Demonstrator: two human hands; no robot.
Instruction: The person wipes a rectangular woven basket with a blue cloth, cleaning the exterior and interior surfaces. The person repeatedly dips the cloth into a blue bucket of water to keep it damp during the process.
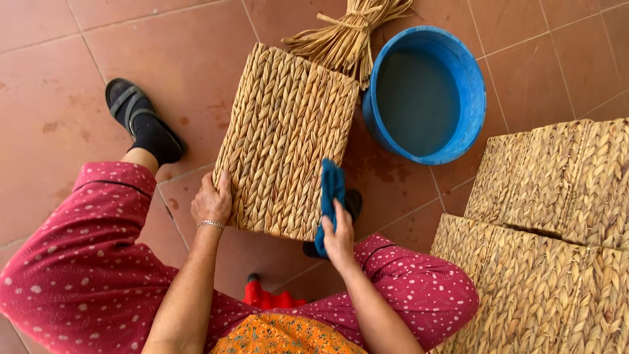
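Observation:
A woven straw basket (285,137) stands tilted on the tiled floor between my knees. My left hand (211,200) grips its lower left edge, a bracelet on the wrist. My right hand (339,237) holds a folded blue cloth (331,193) pressed against the basket's lower right side.
A blue basin of water (424,95) sits right of the basket. A bundle of dry straw (347,33) lies behind it. Several more woven baskets (550,229) are stacked at the right. My feet in black sandals (141,121) rest on the floor.

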